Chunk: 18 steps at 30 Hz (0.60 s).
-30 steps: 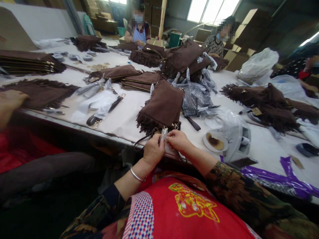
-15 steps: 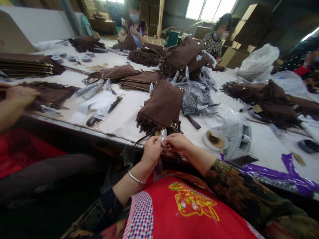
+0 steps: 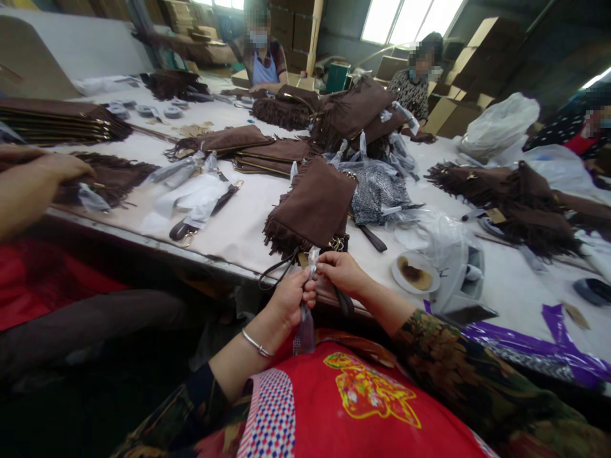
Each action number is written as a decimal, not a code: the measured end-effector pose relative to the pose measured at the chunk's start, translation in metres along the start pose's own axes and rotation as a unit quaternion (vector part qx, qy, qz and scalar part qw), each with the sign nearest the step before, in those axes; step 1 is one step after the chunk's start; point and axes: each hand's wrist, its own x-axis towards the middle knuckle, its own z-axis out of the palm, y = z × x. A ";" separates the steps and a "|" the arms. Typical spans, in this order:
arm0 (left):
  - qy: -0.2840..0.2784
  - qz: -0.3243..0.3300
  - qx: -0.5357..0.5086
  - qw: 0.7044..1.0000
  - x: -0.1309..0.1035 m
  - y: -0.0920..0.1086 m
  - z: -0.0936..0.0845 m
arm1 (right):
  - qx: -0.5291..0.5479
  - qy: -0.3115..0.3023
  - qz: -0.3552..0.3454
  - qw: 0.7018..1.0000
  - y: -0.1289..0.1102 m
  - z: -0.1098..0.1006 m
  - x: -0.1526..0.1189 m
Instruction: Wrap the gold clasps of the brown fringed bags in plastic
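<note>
A brown fringed bag (image 3: pixel 317 203) lies at the table's front edge, its gold clasps toward me. Just below it, my left hand (image 3: pixel 292 296) is closed around a strip of clear plastic wrap (image 3: pixel 307 327), which hangs down from the fist toward the red apron. The fingers of my right hand (image 3: pixel 341 272) pinch the upper part of the same wrap, close beside the left fingertips. A thin dark strap (image 3: pixel 272 273) loops out to the left of the hands, and a wider dark strap (image 3: pixel 344 302) hangs over the edge below the right hand.
More brown bags (image 3: pixel 353 114) are piled behind. A white dish with a brown stain (image 3: pixel 415 272) and clear plastic bags (image 3: pixel 453 242) lie to the right, near purple packaging (image 3: pixel 525 340). At the left edge a neighbour's arm (image 3: pixel 33 184) reaches over a bag. Other people sit across the table.
My left hand has turned and closed lower on the wrap, and more wrap hangs below it. A person across the table has stretched an arm out sideways with something brown.
</note>
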 end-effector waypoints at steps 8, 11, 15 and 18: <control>-0.002 0.072 0.020 0.997 0.000 -0.015 -0.002 | 0.065 0.022 0.130 0.989 -0.007 0.005 -0.005; 0.002 0.103 0.076 0.992 -0.003 -0.016 0.005 | 0.118 -0.018 0.195 0.973 -0.005 0.010 -0.007; 0.018 0.141 0.127 0.982 -0.005 -0.011 0.018 | 0.148 -0.036 0.200 0.968 -0.005 0.016 -0.007; 0.041 0.140 0.101 0.984 -0.006 -0.008 0.019 | 0.136 0.003 0.168 0.976 -0.005 0.011 -0.009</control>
